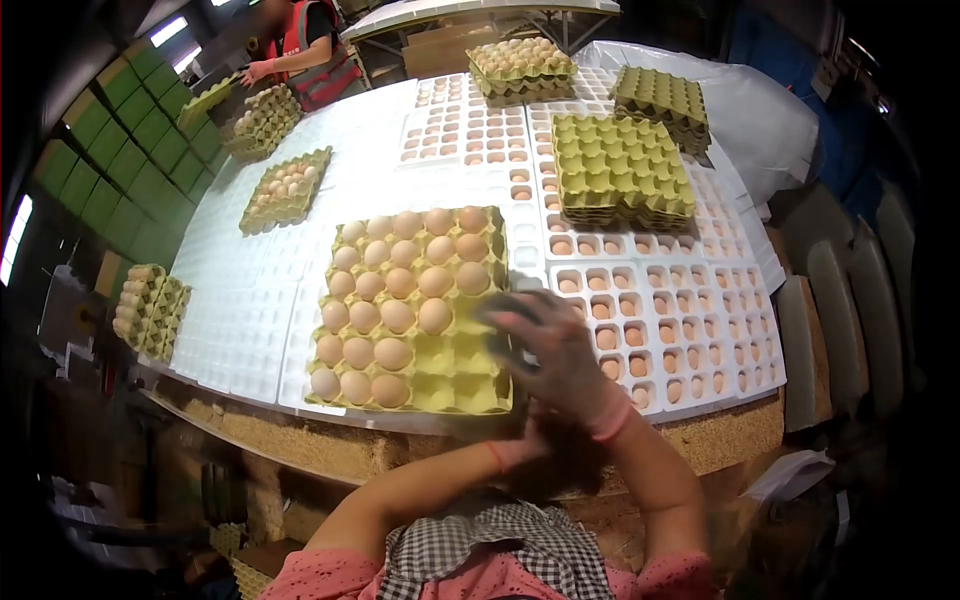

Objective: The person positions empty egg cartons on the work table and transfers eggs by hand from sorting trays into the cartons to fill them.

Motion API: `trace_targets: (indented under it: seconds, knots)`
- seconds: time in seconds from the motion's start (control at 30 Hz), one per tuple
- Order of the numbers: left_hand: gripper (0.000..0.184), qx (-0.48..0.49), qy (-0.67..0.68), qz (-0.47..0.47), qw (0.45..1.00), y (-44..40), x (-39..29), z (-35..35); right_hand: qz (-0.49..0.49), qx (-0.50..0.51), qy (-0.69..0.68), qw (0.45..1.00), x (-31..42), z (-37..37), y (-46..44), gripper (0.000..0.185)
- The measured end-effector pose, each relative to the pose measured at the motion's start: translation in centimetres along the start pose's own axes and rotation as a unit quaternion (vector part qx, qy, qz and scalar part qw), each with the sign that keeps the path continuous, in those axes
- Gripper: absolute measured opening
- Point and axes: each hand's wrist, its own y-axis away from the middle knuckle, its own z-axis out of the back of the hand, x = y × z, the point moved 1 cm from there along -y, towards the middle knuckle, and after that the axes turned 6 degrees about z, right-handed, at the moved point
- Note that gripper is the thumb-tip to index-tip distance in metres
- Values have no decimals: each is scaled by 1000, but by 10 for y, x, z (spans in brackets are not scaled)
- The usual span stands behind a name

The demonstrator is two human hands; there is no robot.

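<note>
White foam panels (240,330) cover the broad worktable, reflecting glare at left; the right hand (550,345), motion-blurred, overlaps the right edge of the yellow-green moulded-pulp egg tray (458,385); whether its fingers are spread or pinching cannot be told; the left hand (562,450), shadowed and partly hidden below the right wrist, has an indiscernible grip; the tray lies flat, left of the right hand, its six-row long axis running away from the person; pale brown eggs (393,353) fill it except toward the near right corner.
</note>
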Motion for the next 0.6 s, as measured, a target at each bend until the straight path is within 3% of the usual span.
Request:
trace_targets:
  seconds: [0.03, 0.07, 0.1, 0.17, 0.23, 0.27, 0.3, 0.37, 0.4, 0.43, 0.5, 0.57, 0.6]
  knots:
    - [41, 132, -148, -76, 977, 12, -17, 4, 52, 46, 59, 996, 4, -24, -20, 33]
    - [40, 258, -289, -149, 910, 24, -35, 13, 41, 145, 130, 980, 0, -56, -26, 32]
    - [40, 372, -418, -215, 800, 37, -55, 22, 42, 144, 134, 980, -7, -74, -31, 32]
    - [40, 414, -348, -238, 807, 48, -121, 54, 70, 258, 215, 939, -20, -96, -45, 32]
    - [39, 334, -326, -281, 839, 46, -181, 112, 42, 276, 174, 944, -27, -77, -54, 32]
    - [41, 251, -379, -268, 849, 39, -201, 145, -83, 161, -109, 977, -30, -60, -53, 31]
    - [43, 166, -428, -252, 852, 27, -217, 171, -197, 26, -379, 904, -36, -45, -52, 30]
    - [54, -69, -477, -197, 854, -10, -217, 204, -218, -87, -460, 856, -67, -25, -48, 27]
    - [56, -58, -537, -181, 822, -25, -209, 215, -267, -50, -390, 880, -68, -21, -52, 28]
    - [58, -47, -595, -167, 785, -40, -199, 224, -22, 11, -26, 999, -68, -25, -63, 36]
    - [57, 66, -682, -111, 720, -63, -169, 230, -69, 252, 162, 952, -56, -40, -64, 42]
    - [54, 85, -694, -134, 702, -79, -165, 230, -84, 257, 221, 937, -69, -50, -68, 45]
    - [56, 82, -653, -116, 743, -83, -168, 234, -97, 276, 188, 938, -67, -42, -74, 45]
